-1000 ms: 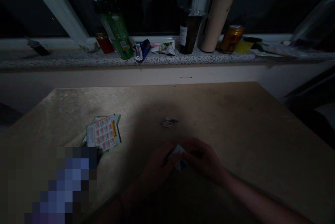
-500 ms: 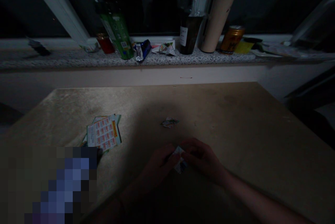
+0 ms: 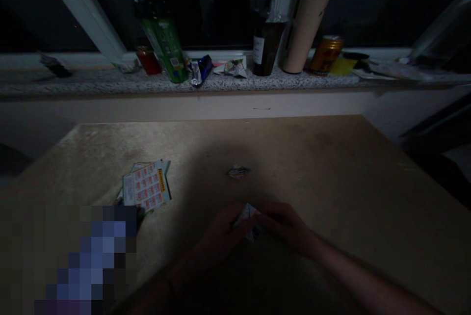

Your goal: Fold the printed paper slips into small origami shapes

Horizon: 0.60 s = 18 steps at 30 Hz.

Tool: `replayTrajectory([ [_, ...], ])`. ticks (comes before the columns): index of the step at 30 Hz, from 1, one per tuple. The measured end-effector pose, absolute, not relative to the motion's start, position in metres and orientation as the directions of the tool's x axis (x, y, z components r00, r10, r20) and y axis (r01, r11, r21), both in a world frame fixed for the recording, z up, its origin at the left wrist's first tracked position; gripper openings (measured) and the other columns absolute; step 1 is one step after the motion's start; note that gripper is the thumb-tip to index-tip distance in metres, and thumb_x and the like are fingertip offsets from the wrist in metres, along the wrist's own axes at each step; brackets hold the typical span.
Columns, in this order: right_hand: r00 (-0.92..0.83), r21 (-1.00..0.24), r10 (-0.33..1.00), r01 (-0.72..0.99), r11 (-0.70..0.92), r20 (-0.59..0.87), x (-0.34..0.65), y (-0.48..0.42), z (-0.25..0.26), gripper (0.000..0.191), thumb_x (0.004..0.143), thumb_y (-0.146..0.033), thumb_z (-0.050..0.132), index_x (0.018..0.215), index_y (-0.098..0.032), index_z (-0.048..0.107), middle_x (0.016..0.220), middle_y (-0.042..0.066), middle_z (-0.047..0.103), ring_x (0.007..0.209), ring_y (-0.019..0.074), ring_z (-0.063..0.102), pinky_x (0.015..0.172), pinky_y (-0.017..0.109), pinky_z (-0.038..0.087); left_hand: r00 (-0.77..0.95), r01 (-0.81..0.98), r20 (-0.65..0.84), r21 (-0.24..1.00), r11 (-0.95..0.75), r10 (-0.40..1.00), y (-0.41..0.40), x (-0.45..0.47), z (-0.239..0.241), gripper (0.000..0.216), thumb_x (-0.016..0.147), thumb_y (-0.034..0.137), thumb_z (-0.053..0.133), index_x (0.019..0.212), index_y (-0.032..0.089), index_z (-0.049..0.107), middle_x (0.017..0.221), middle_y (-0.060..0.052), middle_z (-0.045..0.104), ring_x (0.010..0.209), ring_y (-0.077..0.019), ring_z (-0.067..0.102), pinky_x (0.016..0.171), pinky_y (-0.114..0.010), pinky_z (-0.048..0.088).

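A small folded piece of printed paper [image 3: 249, 211] is pinched between my two hands, low over the table near the middle. My left hand [image 3: 228, 226] closes on its left side, the thumb lying across the front. From the right, my right hand [image 3: 285, 222] presses its fingertips and thumb to the paper's other edge. Just beyond them lies a folded paper piece [image 3: 239, 171], apart from both hands, in my shadow. To the left rests a stack of printed paper sheets [image 3: 145, 188], the top one covered in small red-and-white blocks.
The brown table [image 3: 324, 168] meets the wall below a speckled sill [image 3: 221, 84]. Along the sill stand a green container [image 3: 165, 47], a dark cup with a straw [image 3: 267, 50], a cardboard tube [image 3: 311, 15] and a golden can [image 3: 326, 56]. A pixelated patch covers the lower left.
My right hand has lowered slightly, its fingers now flatter against the folded paper. The paper has shifted and turned a little to the left. The stack and the other folded piece stay put.
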State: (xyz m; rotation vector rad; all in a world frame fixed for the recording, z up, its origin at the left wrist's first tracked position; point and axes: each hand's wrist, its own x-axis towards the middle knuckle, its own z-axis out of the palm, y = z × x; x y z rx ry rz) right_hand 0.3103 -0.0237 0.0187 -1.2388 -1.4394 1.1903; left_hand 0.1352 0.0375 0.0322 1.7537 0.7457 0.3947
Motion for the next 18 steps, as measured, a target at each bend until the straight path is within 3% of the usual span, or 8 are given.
replayTrajectory([
  [10,-0.156,-0.998,0.987,0.058,-0.032,-0.040,0.3092,-0.0273,0.0147,0.040,0.085,-0.048,0.053,0.060,-0.016,0.053,0.056,-0.005,0.038,0.052,0.0082,0.034,0.047,0.021,0.026,0.732,0.339,-0.077,0.903,-0.264,0.676,0.0389,0.1345,0.0324,0.027,0.088,0.038,0.048,0.071,0.019,0.057,0.070,0.001,0.057,0.065,-0.0139,0.052,0.062,-0.021,0.039],
  [14,-0.120,-0.997,0.990,0.046,-0.067,-0.072,0.3084,-0.0273,0.0161,0.039,0.085,-0.049,0.052,0.062,-0.017,0.053,0.056,-0.005,0.038,0.052,0.0085,0.034,0.047,0.021,0.026,0.734,0.322,-0.099,0.922,-0.216,0.672,0.0391,0.1354,0.0333,0.031,0.087,0.040,0.048,0.070,0.017,0.059,0.065,0.001,0.055,0.062,-0.0141,0.051,0.058,-0.021,0.039],
  [18,-0.034,-0.995,0.996,0.060,-0.085,-0.087,0.3089,-0.0247,0.0188,0.040,0.086,-0.050,0.049,0.065,-0.017,0.055,0.058,-0.004,0.043,0.053,0.0094,0.038,0.049,0.021,0.029,0.617,0.325,-0.101,0.936,-0.135,0.781,0.0370,0.1318,0.0284,0.033,0.089,0.044,0.045,0.081,0.019,0.064,0.077,-0.001,0.063,0.074,-0.0179,0.057,0.067,-0.024,0.044],
])
